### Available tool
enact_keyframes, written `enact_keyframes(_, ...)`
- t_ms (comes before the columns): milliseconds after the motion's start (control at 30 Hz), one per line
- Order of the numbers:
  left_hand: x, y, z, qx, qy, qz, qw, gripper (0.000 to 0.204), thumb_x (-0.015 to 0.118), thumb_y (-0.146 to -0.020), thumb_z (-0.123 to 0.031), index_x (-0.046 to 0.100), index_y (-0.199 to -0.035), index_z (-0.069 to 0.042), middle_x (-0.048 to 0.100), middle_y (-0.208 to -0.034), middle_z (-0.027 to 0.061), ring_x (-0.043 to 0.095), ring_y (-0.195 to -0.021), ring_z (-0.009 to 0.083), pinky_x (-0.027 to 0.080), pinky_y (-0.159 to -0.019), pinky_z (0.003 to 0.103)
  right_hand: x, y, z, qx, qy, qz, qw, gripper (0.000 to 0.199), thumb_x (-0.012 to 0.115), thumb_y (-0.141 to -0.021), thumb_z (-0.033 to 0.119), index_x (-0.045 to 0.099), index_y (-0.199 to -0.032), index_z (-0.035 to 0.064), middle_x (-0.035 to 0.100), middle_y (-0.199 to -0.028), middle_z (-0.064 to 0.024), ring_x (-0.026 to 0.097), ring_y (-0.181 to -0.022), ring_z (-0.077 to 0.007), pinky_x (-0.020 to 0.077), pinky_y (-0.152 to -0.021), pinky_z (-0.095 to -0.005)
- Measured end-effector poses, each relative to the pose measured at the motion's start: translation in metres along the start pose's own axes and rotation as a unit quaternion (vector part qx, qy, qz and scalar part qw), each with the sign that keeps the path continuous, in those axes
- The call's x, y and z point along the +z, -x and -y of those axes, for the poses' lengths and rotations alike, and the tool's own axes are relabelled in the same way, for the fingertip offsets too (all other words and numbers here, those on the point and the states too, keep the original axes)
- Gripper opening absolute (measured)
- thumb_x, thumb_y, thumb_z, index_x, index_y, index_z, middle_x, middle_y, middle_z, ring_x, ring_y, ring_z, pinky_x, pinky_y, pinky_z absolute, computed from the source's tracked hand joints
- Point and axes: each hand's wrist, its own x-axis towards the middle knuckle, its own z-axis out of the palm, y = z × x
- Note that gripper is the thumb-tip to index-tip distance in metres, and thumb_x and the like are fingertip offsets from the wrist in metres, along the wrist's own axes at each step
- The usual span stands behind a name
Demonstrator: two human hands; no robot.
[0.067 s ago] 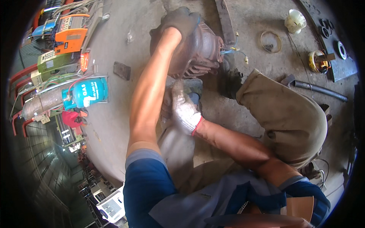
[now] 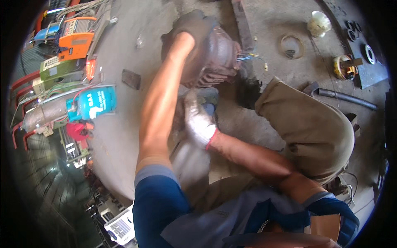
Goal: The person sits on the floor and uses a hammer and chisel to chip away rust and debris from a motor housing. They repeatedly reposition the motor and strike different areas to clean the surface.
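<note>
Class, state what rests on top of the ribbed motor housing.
A dark-gloved left hand lies on the ribbed motor housing. The housing's top beneath the glove is covered, so it cannot be seen.

We have one head view, looking steeply down from above our own arms, close over the motor [image 2: 211, 58] on the concrete floor [image 2: 124, 136]. The fisheye bends the edges; no second view shares the scene.

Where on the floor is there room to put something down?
Bare concrete lies left of the motor, between it and the blue gas bottle, apart from one small flat block. Another free patch sits between the wire ring and the bent knee. It is crowded by the machines far left and the parts at upper right.
</note>
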Motion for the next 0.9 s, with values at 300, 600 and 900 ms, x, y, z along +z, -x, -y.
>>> enact_keyframes(300, 0.01, -0.01, 0.006, 0.025, 0.025, -0.03, 0.999, 0.051, 0.056, -0.087, -0.047, 0.073, -0.114, -0.007, 0.071, -0.114, 0.0224, 0.067, -0.109, 0.0421, 0.052, -0.097, 0.048, 0.017, -0.012, 0.009, 0.045, -0.285, 0.051, 0.956, 0.075, 0.03, -0.1, 0.074, 0.052, -0.14, 0.0136, 0.063, -0.126, -0.0071, 0.062, -0.112, -0.0273, 0.05, -0.099, -0.0448)
enact_keyframes(600, -0.015, 0.04, 0.003, 0.121, 0.044, -0.14, 0.982, 0.063, 0.057, -0.095, -0.052, 0.058, -0.137, -0.004, 0.063, -0.132, 0.0233, 0.058, -0.125, 0.04, 0.045, -0.108, 0.045, 0.015, -0.022, 0.012, 0.012, -0.352, 0.13, 0.927, 0.065, 0.033, -0.095, 0.08, 0.049, -0.098, 0.0172, 0.06, -0.099, -0.0063, 0.061, -0.098, -0.028, 0.0483, -0.093, -0.0491)
enact_keyframes(900, -0.099, 0.183, 0.107, 0.074, -0.053, -0.16, 0.983, 0.063, 0.05, -0.099, -0.055, 0.059, -0.137, -0.007, 0.057, -0.143, 0.0156, 0.048, -0.137, 0.0347, 0.032, -0.117, 0.047, 0.013, -0.014, 0.024, -0.015, -0.309, 0.125, 0.943, 0.069, 0.034, -0.095, 0.08, 0.058, -0.097, 0.0153, 0.058, -0.082, -0.0066, 0.057, -0.076, -0.0275, 0.0518, -0.078, -0.0459)
